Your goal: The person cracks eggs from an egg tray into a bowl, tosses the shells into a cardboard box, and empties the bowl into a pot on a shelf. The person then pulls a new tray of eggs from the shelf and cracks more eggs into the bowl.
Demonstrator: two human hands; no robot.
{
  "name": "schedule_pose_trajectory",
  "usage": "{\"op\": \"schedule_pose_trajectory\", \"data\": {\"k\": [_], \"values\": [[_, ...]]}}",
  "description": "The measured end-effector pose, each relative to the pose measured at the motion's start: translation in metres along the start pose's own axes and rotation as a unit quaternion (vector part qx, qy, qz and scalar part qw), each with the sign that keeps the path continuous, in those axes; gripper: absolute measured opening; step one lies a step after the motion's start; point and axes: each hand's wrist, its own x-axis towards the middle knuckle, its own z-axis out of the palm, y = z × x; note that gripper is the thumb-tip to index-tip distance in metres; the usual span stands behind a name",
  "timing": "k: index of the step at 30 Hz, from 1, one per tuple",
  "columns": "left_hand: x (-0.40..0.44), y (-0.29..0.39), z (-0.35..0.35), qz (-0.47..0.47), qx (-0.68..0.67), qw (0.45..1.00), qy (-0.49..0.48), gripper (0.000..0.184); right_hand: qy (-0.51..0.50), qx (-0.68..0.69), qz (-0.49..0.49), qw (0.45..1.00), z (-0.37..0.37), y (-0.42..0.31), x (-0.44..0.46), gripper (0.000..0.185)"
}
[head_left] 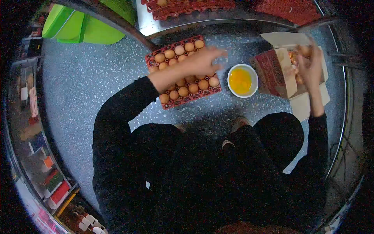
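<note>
My left hand [208,61] reaches across a red egg tray [188,103] filled with rows of brown eggs [193,88]. Its fingers are apart past the tray's right side, and nothing shows between them. The forearm hides part of the eggs. Over an open cardboard box [290,74], my right hand [311,68] is blurred, its fingers bent around a brown, rounded thing [305,50] that may be an egg or a shell. Brown and whitish pieces show inside the box. Between tray and box stands a white bowl [230,89] holding yellow yolks [240,80].
Speckled grey-blue floor [78,89] lies under everything. More red egg trays [187,9] rest on a metal surface at the top. A bright green plastic container [93,25] is at upper left. Shelves with goods [35,117] line the left side. My knees [278,134] are close below the bowl.
</note>
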Motion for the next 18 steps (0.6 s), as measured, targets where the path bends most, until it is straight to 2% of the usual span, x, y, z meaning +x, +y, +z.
{"op": "schedule_pose_trajectory", "data": {"k": [1, 2, 3, 5, 6, 8, 9, 11, 12, 13, 14, 16, 17, 18], "values": [[-0.001, -0.008, 0.015, -0.034, 0.097, 0.990, -0.092, 0.041, 0.003, 0.015, 0.069, 0.998, -0.008, 0.045, -0.012, 0.057], [-0.004, -0.020, 0.033, -0.094, 0.108, 0.977, -0.159, 0.038, 0.005, 0.029, 0.138, 0.990, -0.013, 0.082, -0.027, 0.058], [-0.008, -0.031, 0.050, -0.152, 0.118, 0.955, -0.226, 0.036, 0.007, 0.029, 0.143, 0.989, -0.014, 0.103, -0.041, 0.058], [-0.020, -0.036, 0.075, -0.174, 0.149, 0.944, -0.239, 0.031, -0.037, -0.204, 0.107, 0.972, -0.020, 0.117, -0.058, 0.052], [-0.025, -0.035, 0.085, -0.172, 0.153, 0.943, -0.241, 0.031, -0.034, -0.205, 0.111, 0.972, -0.019, 0.114, -0.059, 0.052], [-0.030, -0.032, 0.102, -0.213, 0.227, 0.923, -0.226, 0.030, -0.033, -0.023, -0.015, 0.999, -0.015, 0.056, -0.044, 0.051], [-0.031, -0.036, 0.113, -0.216, 0.271, 0.905, -0.245, 0.030, -0.053, 0.000, -0.101, 0.994, 0.008, 0.054, -0.049, 0.050], [-0.033, -0.035, 0.116, -0.202, 0.287, 0.910, -0.220, 0.028, -0.267, 0.155, -0.022, 0.951, 0.030, -0.018, -0.041, 0.035], [-0.036, -0.034, 0.117, -0.192, 0.296, 0.916, -0.189, 0.027, -0.271, 0.263, -0.124, 0.917, 0.085, -0.016, -0.060, 0.032], [-0.037, -0.037, 0.122, -0.194, 0.299, 0.915, -0.190, 0.027, -0.362, 0.329, -0.122, 0.864, 0.113, -0.033, -0.069, 0.034], [-0.039, -0.044, 0.128, -0.177, 0.327, 0.912, -0.172, 0.029, -0.393, 0.338, -0.170, 0.838, 0.147, -0.047, -0.083, 0.038], [-0.042, -0.043, 0.125, -0.165, 0.358, 0.906, -0.152, 0.031, -0.374, 0.336, -0.219, 0.836, 0.194, -0.071, -0.115, 0.048], [-0.044, -0.036, 0.119, -0.137, 0.356, 0.918, -0.109, 0.036, -0.370, 0.338, -0.224, 0.836, 0.203, -0.080, -0.125, 0.048], [-0.045, -0.034, 0.118, -0.124, 0.357, 0.922, -0.087, 0.039, -0.403, 0.278, -0.198, 0.849, 0.207, -0.088, -0.134, 0.053]]}}
